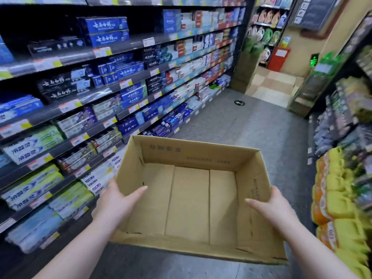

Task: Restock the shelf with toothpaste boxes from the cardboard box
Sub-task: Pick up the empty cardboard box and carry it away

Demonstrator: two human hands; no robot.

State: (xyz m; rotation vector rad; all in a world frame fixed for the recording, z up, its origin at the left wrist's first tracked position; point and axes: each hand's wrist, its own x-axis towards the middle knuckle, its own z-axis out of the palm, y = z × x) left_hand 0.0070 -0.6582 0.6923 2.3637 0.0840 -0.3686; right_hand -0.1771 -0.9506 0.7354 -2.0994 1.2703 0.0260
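Note:
An open brown cardboard box (189,154) is held up in front of me over the aisle floor; nothing lies inside it. My left hand (118,200) grips its left wall, thumb inside the box. My right hand (271,206) grips the right wall the same way. On my left runs a tall shelf (128,46) packed with toothpaste boxes (108,31) in blue, black, white and green, several rows deep. The top shelf has a dark gap to the left of the blue boxes.
Yellow and orange packs (338,206) are stacked on the right side of the aisle, with more goods on shelves above them. The grey floor (231,121) runs ahead to a tiled area and a red stand (278,58) at the far end.

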